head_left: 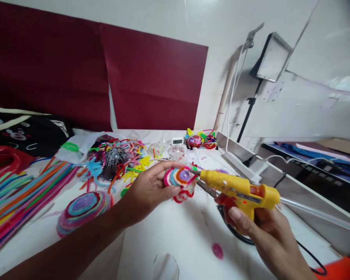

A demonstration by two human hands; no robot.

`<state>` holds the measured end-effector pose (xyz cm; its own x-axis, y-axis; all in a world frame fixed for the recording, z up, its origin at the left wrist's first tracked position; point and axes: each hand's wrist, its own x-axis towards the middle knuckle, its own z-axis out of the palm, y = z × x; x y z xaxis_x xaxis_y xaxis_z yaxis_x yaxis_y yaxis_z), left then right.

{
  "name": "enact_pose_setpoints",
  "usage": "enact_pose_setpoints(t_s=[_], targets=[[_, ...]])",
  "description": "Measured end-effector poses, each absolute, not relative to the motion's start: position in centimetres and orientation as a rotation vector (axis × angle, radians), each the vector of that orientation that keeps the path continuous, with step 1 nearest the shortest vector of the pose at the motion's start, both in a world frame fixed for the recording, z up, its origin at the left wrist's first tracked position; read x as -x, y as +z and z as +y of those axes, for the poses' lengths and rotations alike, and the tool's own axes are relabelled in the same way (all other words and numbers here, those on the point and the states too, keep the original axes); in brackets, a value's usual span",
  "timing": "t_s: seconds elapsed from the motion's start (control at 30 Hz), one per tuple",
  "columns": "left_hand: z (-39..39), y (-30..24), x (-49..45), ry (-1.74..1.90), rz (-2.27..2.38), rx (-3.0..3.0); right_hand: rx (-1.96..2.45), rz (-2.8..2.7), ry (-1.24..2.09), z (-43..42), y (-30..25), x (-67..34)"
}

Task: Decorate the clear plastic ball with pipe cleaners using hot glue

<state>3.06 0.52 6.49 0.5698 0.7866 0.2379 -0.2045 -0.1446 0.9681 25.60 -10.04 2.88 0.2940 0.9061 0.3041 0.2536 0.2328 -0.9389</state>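
Over the middle of the table, my left hand (148,182) pinches a small pipe-cleaner craft (179,181) between thumb and fingers. Coils of pink, white, blue and orange surround a purple centre on it. My right hand (259,225) is wrapped round the grip of a yellow hot glue gun (236,186). Its nozzle points left and meets the craft's right edge; whether it touches I cannot tell. A clear glue stick (321,214) juts out of the gun's back. Behind the nozzle lies a dark metal tool (207,189), partly hidden by the gun.
Bundled coloured pipe cleaners (32,202) lie at the left beside a coiled striped dome (83,210). Farther back sit a tangled pile of pipe cleaners (119,155), a small digital clock (177,141) and finished-looking colourful crafts (201,140). A pink disc (217,251) lies near the front. A power strip (242,165) stands right.
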Motion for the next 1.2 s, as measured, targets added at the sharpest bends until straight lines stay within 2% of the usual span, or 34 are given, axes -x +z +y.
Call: enact_pose_setpoints(t_s=[0.53,0.83,1.2], targets=[[0.5,6.4,-3.1,0.907,0.482,-1.454,1.242,-1.245,0.758,-10.1,1.6,-26.8],[0.9,6.7,-2.6,0.960,0.480,-1.447,1.127,-1.122,1.162,-10.9,1.5,-28.1],[1.6,6.8,-2.4,1.017,0.525,-1.420,1.420,-1.056,1.298,-11.5,0.9,-27.0]])
